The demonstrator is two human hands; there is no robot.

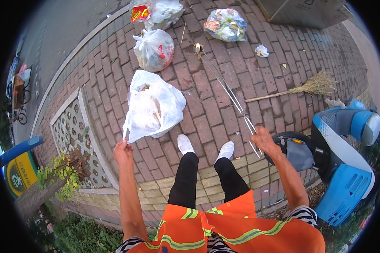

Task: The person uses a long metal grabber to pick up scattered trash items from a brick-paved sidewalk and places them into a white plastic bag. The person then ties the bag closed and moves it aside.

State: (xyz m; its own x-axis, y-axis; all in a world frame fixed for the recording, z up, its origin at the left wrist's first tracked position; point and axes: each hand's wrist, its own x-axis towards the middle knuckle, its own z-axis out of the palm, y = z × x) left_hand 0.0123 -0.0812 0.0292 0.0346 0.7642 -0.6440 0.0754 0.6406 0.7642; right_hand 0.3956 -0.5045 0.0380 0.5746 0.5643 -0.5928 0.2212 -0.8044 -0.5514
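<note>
Pinched in the fingers of my left hand [124,153] is one handle of a white plastic bag [155,109], which bulges with rubbish on the brick paving. My right hand [266,140] grips the handle end of long metal litter tongs [229,91]. Their far tips close around a small crumpled, pale brown piece of litter [197,48]. Beyond the bag in my left hand stands a knotted white bag with red print [154,50]. A clear bag of mixed rubbish [226,25] lies past the tong tips.
Another white bag [164,12] lies at the far edge. A straw broom [313,85] and a crumpled wrapper [262,51] are on the paving. At right stands a blue-and-white scooter [342,142], with a metal bin [307,12] farther off. A tree trunk [41,193] leans at left.
</note>
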